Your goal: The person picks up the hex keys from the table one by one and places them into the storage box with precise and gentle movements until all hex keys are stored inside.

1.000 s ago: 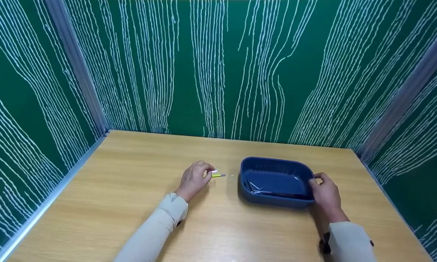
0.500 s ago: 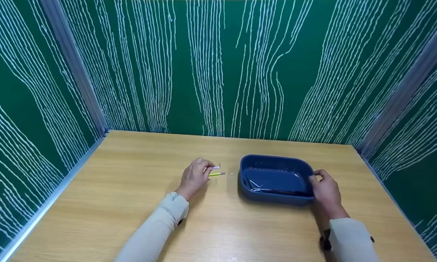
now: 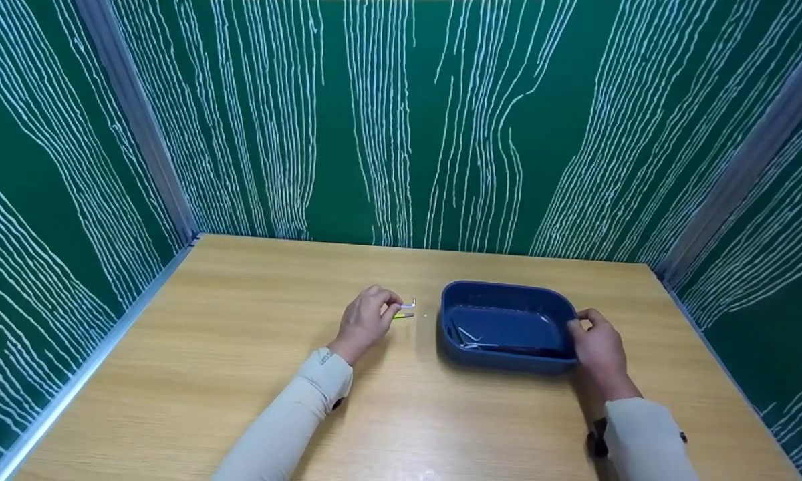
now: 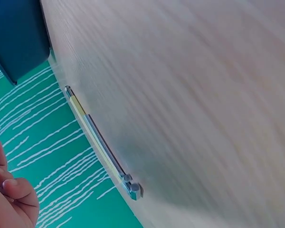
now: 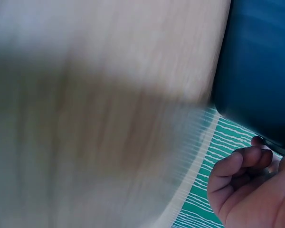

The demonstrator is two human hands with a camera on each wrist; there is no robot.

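My left hand (image 3: 369, 319) pinches a small hex key (image 3: 408, 305) between thumb and fingertips, its bent end pointing up. Just below those fingertips, a yellow rod (image 3: 404, 316) with a grey tip lies on the table. In the left wrist view, the yellow rod (image 4: 79, 105) lies against a blue-grey rod (image 4: 103, 142), and my left hand (image 4: 14, 197) shows curled fingers at the lower left. On the right, my right hand (image 3: 598, 344) grips the end rim of a dark blue rectangular bin (image 3: 508, 361). Several thin metal keys (image 3: 471, 342) lie inside it.
The wooden table (image 3: 401, 427) runs back to a green wall (image 3: 337, 167) with wavy white lines. Grey posts (image 3: 144, 127) stand at the corners. A tiny pale speck (image 3: 426, 315) shows between my left hand and the bin.
My left hand has shifted slightly right and away from me, carrying the hex key toward the bin. My right hand keeps its grip on the bin, which stays in about the same place.
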